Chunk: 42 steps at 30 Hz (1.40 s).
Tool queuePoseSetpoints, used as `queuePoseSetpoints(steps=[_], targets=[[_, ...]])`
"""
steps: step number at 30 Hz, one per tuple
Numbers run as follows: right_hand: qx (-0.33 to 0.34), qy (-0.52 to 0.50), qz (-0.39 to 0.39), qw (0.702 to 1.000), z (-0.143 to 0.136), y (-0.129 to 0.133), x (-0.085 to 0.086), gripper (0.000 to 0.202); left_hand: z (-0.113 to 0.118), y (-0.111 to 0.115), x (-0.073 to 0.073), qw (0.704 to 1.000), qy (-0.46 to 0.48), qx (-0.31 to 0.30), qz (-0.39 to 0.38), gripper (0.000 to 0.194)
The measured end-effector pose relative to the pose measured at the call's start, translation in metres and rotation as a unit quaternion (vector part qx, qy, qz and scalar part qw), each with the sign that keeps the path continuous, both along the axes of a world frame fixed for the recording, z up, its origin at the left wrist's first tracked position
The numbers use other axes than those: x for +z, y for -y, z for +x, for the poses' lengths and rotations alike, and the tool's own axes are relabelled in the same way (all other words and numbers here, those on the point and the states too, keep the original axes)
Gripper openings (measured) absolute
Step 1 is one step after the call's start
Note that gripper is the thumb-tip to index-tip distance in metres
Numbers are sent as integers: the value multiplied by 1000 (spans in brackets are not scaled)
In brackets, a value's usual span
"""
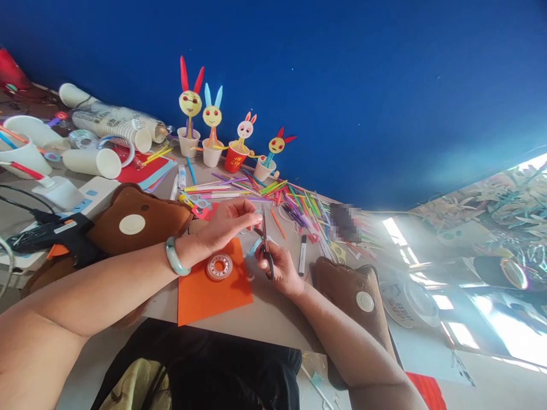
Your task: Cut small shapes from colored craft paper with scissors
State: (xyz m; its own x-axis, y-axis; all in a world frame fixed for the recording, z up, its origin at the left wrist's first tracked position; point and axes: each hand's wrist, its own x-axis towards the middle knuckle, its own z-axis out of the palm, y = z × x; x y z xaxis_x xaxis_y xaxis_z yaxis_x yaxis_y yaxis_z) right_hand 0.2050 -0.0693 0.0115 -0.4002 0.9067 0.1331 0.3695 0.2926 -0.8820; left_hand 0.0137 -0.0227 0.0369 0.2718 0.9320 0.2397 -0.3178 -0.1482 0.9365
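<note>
My right hand [280, 269] is closed round the handles of black-handled scissors [268, 259], whose blades point up and away from me. Just left of the blades, my left hand [233, 221] pinches something small and pale between thumb and fingertips; it is too small to make out. A bracelet circles my left wrist. Below both hands an orange sheet [213, 302] lies on the table, and a roll of tape [219, 266] rests on it. A light blue paper piece [254, 247] shows beside the sheet, partly behind the scissors.
Four cup figures with rabbit ears [212, 117] stand along the blue wall. Coloured sticks [299, 205] are scattered before them. A black glue gun [68, 233] and brown cushion [137, 219] lie left; another brown cushion [348, 290] and a marker [302, 256] lie right. Paper cups [94, 163] are at far left.
</note>
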Motion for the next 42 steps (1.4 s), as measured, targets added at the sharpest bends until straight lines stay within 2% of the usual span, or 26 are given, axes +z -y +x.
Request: queuePoseSetpoints(steps=[42], targets=[[0,2,2,1000,-1,1,4,55,0,1,3,999,11,22,-19,18]])
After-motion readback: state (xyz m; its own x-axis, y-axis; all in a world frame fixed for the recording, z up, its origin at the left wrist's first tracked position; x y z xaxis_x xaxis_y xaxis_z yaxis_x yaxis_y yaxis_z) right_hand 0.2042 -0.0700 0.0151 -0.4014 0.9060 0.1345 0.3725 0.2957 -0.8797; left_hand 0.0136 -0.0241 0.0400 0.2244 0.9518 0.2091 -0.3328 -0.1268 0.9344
